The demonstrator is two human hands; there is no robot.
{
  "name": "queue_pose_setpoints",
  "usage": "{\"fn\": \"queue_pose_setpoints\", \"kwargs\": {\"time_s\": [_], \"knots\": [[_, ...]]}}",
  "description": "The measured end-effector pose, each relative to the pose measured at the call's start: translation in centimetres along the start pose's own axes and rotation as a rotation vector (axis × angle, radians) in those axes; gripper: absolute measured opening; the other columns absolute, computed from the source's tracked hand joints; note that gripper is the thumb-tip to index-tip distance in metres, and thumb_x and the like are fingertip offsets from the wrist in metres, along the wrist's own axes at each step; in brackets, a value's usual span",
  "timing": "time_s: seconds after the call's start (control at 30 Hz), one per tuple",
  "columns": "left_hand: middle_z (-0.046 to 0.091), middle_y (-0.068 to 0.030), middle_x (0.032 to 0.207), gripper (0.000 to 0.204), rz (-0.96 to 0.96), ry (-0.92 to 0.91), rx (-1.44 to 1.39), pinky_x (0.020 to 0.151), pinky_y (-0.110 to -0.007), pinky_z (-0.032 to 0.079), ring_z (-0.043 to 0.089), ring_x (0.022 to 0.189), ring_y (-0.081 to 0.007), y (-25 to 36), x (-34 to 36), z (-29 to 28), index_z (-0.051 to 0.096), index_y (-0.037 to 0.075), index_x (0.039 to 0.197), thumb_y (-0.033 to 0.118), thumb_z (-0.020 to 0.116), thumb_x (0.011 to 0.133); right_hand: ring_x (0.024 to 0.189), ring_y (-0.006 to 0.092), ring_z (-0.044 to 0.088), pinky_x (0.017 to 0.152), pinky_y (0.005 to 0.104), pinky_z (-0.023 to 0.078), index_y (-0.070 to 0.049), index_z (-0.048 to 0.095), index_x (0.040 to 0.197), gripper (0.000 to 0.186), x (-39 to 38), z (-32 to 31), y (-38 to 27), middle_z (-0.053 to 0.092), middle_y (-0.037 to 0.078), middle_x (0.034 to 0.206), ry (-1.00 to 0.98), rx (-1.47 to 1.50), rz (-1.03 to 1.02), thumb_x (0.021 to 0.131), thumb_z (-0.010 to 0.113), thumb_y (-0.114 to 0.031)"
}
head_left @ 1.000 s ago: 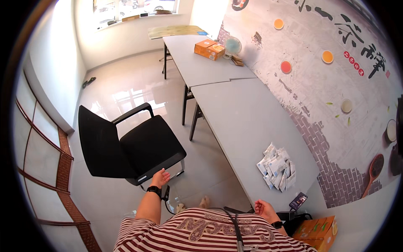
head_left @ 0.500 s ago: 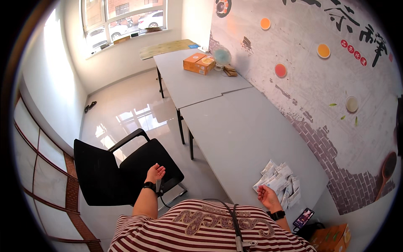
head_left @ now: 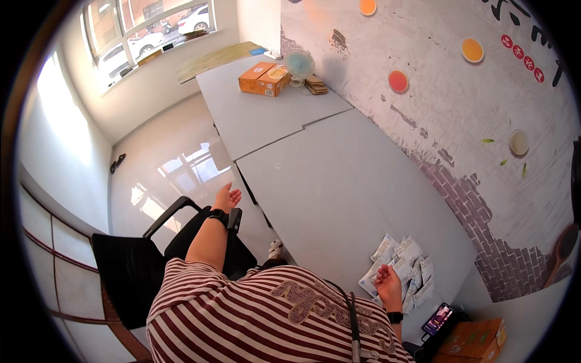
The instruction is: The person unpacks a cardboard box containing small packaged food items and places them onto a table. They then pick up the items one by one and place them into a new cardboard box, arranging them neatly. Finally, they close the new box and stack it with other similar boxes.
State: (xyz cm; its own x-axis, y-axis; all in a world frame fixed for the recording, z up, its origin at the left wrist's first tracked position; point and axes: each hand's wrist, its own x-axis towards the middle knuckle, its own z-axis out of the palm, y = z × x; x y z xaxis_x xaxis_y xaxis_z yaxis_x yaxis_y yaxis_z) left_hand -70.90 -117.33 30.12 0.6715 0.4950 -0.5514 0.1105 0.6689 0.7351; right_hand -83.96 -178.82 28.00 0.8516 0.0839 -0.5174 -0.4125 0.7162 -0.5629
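My left hand (head_left: 228, 196) is released, palm turned inward and fingers loosely spread, beyond the armrest of the black chair (head_left: 124, 272) and just off the edge of the grey table (head_left: 357, 187). My right hand (head_left: 387, 283) is half curled over the near left side of a heap of small white packets (head_left: 416, 266); I cannot tell whether its fingers touch or pinch one. The packets overlap on the near right part of the table, with a lit phone (head_left: 438, 319) just beside them and an orange carton (head_left: 472, 342) below, past the table's edge. The chair crowds my left arm. Farther off, on the second table (head_left: 227, 109), stand an orange box (head_left: 265, 79), a small fan (head_left: 298, 63) with a pale green round head, and a brown stack (head_left: 316, 85). Printing shows on the packets, too small to read; the wall beside the tables carries black brush characters (head_left: 514, 12), cut off by the rim of my view, and red discs (head_left: 518, 51) with light marks. Grey tabletop runs from the packets to a stepped seam between the tables, while pale floor (head_left: 163, 145) stretches between their left edge and the white wall.
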Motion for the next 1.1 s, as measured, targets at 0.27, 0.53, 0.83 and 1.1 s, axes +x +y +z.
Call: {"fn": "queue_pose_setpoints", "kwargs": {"time_s": [0.27,0.53,0.83,1.1], "knots": [[0.05,-0.0171,0.104,0.061,0.034,-0.098,0.048,0.08,-0.038,0.048,0.054,0.093,-0.0286,8.5,14.0,13.4,0.035,0.008,0.13,0.04,0.06,0.084,0.07,0.0132,0.053,0.061,0.0262,0.044,-0.007,0.059,0.094,0.022,7.7,7.1,1.0,0.059,0.003,0.081,0.095,0.065,0.006,0.092,0.05,-0.028],[0.051,-0.0135,0.101,0.058,0.074,-0.075,0.119,0.079,-0.036,0.047,0.052,0.092,-0.0249,14.8,30.0,22.0,0.043,0.006,0.123,0.041,0.064,0.081,0.072,0.015,0.054,0.064,0.0286,0.045,-0.006,0.057,0.095,0.02,18.5,18.3,4.0,0.059,0.005,0.085,0.167,-0.087,0.248,0.092,0.05,-0.024],[0.062,-0.0068,0.08,0.036,0.513,-0.162,0.526,0.065,-0.031,0.048,0.057,0.072,-0.0174,25.7,48.4,32.9,0.059,0.0,0.102,0.026,0.067,0.078,0.073,0.0149,0.054,0.066,0.0286,0.046,-0.007,0.057,0.096,0.021,25.1,25.6,3.7,0.059,0.004,0.085,0.329,-0.335,0.313,0.092,0.05,-0.025],[0.066,-0.0156,0.086,0.035,0.661,-0.032,0.922,0.064,-0.032,0.051,0.066,0.071,-0.0216,29.7,50.2,41.2,0.056,-0.008,0.1,0.018,0.063,0.078,0.074,0.0151,0.056,0.066,0.0289,0.047,-0.005,0.057,0.097,0.022,23.5,24.5,4.3,0.061,0.006,0.085,0.514,-0.261,0.383,0.092,0.049,-0.025]]}}
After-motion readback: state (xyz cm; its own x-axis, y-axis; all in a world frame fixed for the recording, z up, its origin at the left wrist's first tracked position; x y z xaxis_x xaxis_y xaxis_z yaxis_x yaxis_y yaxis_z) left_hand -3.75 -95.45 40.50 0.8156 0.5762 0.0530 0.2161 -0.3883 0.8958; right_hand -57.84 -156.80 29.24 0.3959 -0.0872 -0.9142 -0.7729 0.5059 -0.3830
